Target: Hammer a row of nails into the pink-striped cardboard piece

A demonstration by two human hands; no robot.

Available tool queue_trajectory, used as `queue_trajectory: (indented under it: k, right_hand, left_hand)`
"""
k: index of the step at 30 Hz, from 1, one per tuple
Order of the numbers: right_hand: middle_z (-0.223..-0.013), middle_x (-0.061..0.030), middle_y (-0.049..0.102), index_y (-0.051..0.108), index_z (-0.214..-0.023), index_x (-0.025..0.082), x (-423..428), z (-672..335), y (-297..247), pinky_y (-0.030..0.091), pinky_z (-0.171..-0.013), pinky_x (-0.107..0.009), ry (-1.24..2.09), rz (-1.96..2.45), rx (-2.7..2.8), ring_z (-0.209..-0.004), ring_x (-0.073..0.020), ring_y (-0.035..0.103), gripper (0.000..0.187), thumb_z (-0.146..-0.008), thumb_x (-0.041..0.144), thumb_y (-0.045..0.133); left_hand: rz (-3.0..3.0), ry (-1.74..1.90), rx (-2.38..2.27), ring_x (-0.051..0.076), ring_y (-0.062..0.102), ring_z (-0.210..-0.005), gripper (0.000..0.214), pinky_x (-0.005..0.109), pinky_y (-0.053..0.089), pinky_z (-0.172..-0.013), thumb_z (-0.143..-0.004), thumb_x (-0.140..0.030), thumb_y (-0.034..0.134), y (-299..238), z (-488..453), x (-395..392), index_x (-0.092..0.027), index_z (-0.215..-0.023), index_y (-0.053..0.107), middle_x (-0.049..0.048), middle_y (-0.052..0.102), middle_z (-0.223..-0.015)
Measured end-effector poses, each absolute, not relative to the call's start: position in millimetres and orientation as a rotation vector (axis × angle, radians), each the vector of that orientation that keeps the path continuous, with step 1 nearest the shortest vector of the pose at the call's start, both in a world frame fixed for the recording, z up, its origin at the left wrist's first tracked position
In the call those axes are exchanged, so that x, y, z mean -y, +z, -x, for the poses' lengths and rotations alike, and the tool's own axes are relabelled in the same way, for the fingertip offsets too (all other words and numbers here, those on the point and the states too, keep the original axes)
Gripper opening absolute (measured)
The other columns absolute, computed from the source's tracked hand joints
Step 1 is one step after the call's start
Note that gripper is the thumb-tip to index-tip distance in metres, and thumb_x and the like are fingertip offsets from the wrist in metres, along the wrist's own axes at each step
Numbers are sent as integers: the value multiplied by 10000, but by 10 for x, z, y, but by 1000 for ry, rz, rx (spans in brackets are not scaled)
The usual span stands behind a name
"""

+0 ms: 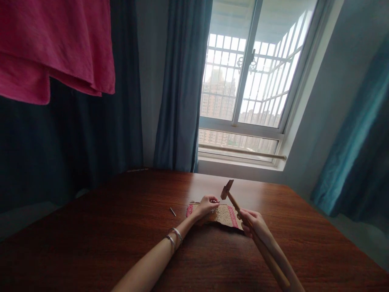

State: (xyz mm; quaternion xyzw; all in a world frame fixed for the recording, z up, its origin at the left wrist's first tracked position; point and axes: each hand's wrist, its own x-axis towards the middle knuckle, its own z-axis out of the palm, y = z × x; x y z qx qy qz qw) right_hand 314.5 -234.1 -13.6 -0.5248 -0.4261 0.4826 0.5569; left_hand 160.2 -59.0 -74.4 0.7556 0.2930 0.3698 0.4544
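My right hand is wrapped round the wooden handle of a hammer. The hammer's head is raised above the table, to the right of my left hand. My left fingers are pinched together over a patterned piece with a dotted beige middle and pink bands, which lies on the table. A small, thin, shiny thing shows at those fingertips, too small to name. To the left of my left hand lies a short metal rod.
The brown wooden table spreads under both hands. Behind it are a dark blue curtain and a barred window. A pink cloth hangs at the upper left.
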Motion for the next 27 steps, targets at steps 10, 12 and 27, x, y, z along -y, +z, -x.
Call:
queue_trajectory:
  k: [10,12,27]
  right_hand:
    - [-415,72,392,560,-727,140,2351,-3116,-173,246,-277,-170,1111,1272,1063,-315,-48,318,424,-664,558,592]
    - [-409,71,394,560,-727,140,2356,-3105,-167,246,-276,-167,1121,1274,1068,-313,-48,318,416,-677,553,585]
    - [-422,55,427,577,-738,123,2355,-3101,-178,249,-277,-169,1110,1246,1105,-299,-43,320,431,-696,552,570]
  left_hand:
    - [-1900,914,-708,182,607,-739,229,252,448,-667,-660,-293,606,-756,-1603,591,-119,-788,679,60,680,-770]
    - [-1913,913,-706,182,606,-736,223,251,446,-670,-660,-295,607,-757,-1603,585,-119,-778,679,58,678,-759]
    - [-1939,885,-745,149,586,-699,217,221,428,-638,-667,-261,584,-751,-1609,590,-103,-788,672,47,665,-750]
